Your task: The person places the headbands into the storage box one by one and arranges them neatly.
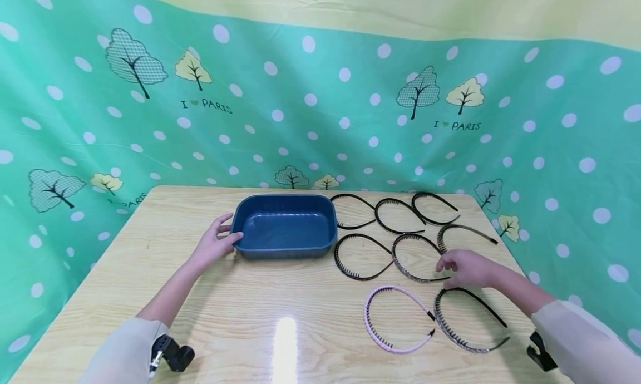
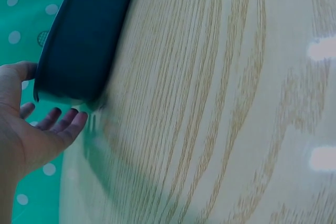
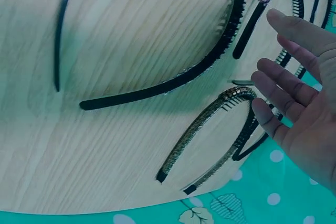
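A blue rectangular basin point(image 1: 285, 253) stands at the back middle of the table. My left hand point(image 1: 216, 245) is at its left end, the thumb touching the rim; in the left wrist view the fingers of that hand point(image 2: 37, 129) are spread and loosely bent outside the wall. Over the right side of the table hovers my right hand point(image 1: 468, 268), fingers loosely bent and holding nothing. Beneath and around it lie a black-toothed headband point(image 1: 415, 278), a brown patterned headband point(image 1: 468, 228) and a dark glittery headband point(image 1: 450, 334). The right wrist view shows a gap between the right hand point(image 3: 304, 93) and these headbands.
A lilac headband point(image 1: 370, 323) lies at the front. More black headbands point(image 1: 345, 270) spread right of the basin, several near the back edge. A green dotted cloth point(image 1: 310, 122) hangs behind the wooden table point(image 1: 225, 328).
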Demonstrator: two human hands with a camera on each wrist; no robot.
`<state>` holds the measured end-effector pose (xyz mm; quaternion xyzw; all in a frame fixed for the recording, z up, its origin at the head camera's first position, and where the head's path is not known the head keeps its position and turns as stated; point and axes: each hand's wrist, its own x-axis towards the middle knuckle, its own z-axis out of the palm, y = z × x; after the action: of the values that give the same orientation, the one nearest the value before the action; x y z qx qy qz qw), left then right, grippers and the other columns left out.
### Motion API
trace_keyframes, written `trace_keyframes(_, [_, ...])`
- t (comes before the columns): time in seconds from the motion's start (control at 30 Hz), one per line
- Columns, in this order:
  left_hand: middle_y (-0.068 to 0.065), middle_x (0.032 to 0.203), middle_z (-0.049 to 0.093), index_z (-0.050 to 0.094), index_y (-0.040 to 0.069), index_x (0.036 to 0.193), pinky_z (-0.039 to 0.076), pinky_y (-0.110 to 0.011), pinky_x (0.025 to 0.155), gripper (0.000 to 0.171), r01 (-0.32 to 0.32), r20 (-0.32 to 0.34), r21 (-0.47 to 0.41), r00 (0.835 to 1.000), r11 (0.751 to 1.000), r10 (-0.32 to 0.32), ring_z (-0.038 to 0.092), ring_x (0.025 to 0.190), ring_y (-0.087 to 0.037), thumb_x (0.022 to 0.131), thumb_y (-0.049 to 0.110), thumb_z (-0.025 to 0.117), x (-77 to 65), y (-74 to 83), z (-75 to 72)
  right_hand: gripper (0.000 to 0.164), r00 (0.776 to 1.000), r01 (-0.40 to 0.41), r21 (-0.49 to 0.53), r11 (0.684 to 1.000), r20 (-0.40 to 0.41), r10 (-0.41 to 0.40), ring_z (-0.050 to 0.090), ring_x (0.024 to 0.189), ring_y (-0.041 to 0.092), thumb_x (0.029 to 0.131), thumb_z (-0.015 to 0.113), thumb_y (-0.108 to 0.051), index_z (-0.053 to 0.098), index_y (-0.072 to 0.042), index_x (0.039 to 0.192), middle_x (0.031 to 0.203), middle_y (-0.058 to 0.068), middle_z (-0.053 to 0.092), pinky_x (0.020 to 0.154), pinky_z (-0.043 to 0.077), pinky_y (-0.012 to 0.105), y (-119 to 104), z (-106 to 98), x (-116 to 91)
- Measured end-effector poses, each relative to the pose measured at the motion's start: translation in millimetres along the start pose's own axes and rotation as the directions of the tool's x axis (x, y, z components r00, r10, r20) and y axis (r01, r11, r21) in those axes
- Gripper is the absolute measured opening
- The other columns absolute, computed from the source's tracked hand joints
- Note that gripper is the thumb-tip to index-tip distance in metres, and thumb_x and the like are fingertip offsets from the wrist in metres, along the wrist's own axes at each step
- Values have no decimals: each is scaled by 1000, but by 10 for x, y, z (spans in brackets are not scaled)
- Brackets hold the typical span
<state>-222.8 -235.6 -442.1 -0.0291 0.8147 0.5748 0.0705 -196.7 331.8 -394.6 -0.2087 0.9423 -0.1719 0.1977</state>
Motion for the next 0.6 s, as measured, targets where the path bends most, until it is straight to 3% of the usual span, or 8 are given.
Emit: trace_keyframes(0.6, [-29, 146, 27, 14, 12, 151, 49, -44, 93, 71, 9, -11, -3, 1000, 1000, -9, 37, 129, -45, 94, 27, 54, 48, 8, -19, 25, 1000, 27, 15, 1000, -4, -27, 51, 77, 14, 71, 78, -24, 66, -12, 90, 86, 1, 58, 62, 42, 24, 166, 140, -127])
